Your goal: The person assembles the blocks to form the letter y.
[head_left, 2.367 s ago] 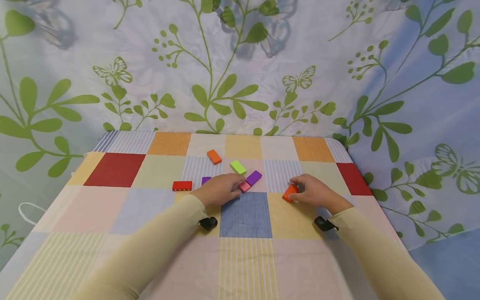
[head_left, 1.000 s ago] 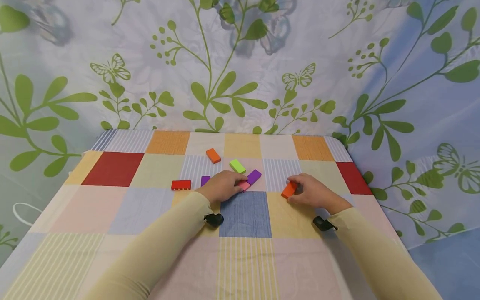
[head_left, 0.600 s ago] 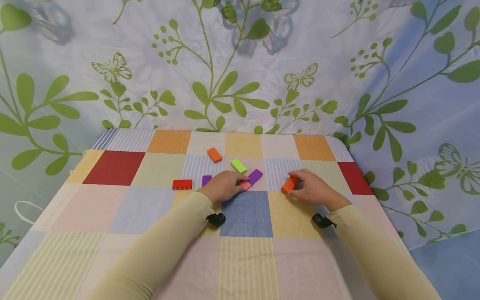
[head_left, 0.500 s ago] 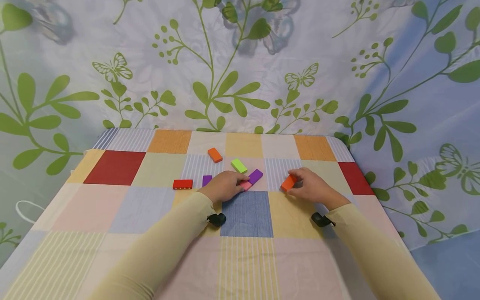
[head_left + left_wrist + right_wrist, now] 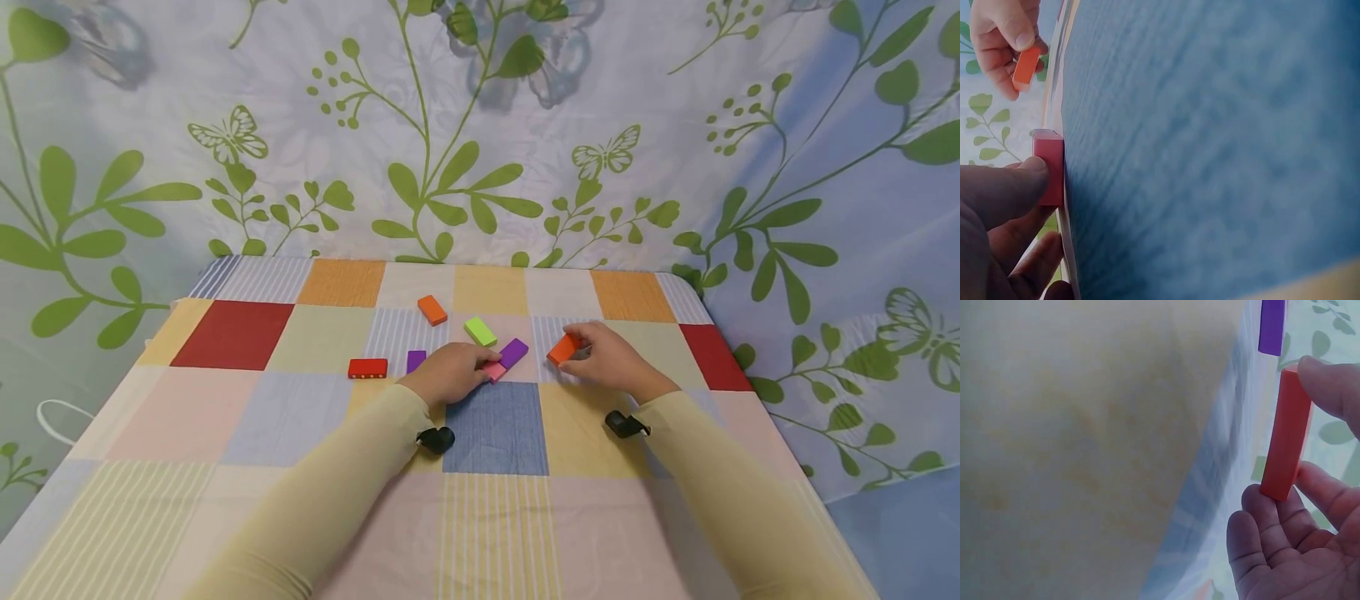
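Observation:
My left hand [image 5: 450, 372] pinches a pink block [image 5: 1051, 169] between thumb and fingers, low over the cloth near the blue denim patch. In the head view, a purple block [image 5: 514, 352] lies against the far end of the pink one. My right hand [image 5: 606, 358] holds an orange-red block [image 5: 1287, 434] with the thumb at one end and fingertips at the other. That block is tilted, a short gap to the right of the purple block. In the left wrist view, the right hand and its block show at upper left.
A lime green block [image 5: 480, 332] and an orange block [image 5: 432, 310] lie behind the left hand. A red block [image 5: 367, 368] and a second purple block [image 5: 416, 360], partly hidden by the hand, are to its left. Patchwork cloth [image 5: 315, 417] covers the table; a patterned curtain hangs behind.
My right hand has carried the orange-red block left and away from me, toward the purple block. My left hand moved slightly right onto the pink block, then stayed there.

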A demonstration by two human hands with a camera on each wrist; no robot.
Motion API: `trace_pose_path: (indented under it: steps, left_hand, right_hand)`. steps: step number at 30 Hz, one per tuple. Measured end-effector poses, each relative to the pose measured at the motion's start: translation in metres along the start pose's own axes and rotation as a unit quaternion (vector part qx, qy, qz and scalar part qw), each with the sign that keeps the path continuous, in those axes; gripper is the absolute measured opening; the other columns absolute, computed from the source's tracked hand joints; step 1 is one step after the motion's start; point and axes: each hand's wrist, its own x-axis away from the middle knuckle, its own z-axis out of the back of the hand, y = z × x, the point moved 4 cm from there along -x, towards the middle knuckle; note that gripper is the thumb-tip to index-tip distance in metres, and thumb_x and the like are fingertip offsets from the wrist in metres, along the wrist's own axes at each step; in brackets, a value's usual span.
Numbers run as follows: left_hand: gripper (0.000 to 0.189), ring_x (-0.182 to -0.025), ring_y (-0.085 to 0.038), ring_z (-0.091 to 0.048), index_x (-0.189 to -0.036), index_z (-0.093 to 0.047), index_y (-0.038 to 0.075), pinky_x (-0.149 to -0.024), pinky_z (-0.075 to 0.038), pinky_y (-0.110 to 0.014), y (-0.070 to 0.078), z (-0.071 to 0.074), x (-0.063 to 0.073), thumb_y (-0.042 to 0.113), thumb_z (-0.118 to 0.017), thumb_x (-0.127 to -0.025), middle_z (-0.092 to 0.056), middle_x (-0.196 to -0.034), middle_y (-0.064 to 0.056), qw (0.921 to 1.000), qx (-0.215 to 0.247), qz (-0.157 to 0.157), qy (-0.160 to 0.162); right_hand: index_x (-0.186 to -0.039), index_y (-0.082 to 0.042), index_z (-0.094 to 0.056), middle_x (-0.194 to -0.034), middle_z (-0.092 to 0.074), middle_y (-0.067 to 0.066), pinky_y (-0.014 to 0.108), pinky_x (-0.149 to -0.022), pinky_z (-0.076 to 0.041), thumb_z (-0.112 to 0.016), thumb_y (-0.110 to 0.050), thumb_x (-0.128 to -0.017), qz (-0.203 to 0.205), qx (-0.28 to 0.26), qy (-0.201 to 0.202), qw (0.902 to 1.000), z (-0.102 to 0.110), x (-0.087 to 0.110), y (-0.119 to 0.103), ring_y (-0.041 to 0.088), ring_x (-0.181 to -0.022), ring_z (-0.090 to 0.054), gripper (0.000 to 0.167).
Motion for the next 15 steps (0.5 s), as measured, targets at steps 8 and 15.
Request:
trace_pose_path:
  steps: [8,15]
  left_hand:
    - [0.042,-0.141,-0.026,-0.057,-0.148,-0.064,0.025,-0.122,-0.043,-0.047,-0.001,-0.003,-0.001,0.025,-0.064,-0.106,-0.064,-0.150,-0.002,1.0000,0.001,0.010,0.000]
    - [0.041,-0.141,-0.026,-0.057,-0.147,-0.065,0.027,-0.122,-0.044,-0.047,-0.001,-0.003,-0.002,0.025,-0.065,-0.105,-0.064,-0.150,-0.001,0.9998,0.002,0.020,0.001]
  right_hand:
    - [-0.150,0.005,-0.051,-0.139,-0.058,0.026,0.055,-0.109,-0.053,-0.083,-0.019,-0.090,-0.002,-0.003,0.008,1.0000,-0.003,-0.011,-0.004,0.040,-0.122,-0.061,0.072]
    - [-0.152,0.002,-0.051,-0.142,-0.056,0.023,0.053,-0.111,-0.051,-0.083,-0.022,-0.091,-0.019,-0.007,0.007,0.9998,-0.007,-0.025,-0.002,0.038,-0.125,-0.059,0.073]
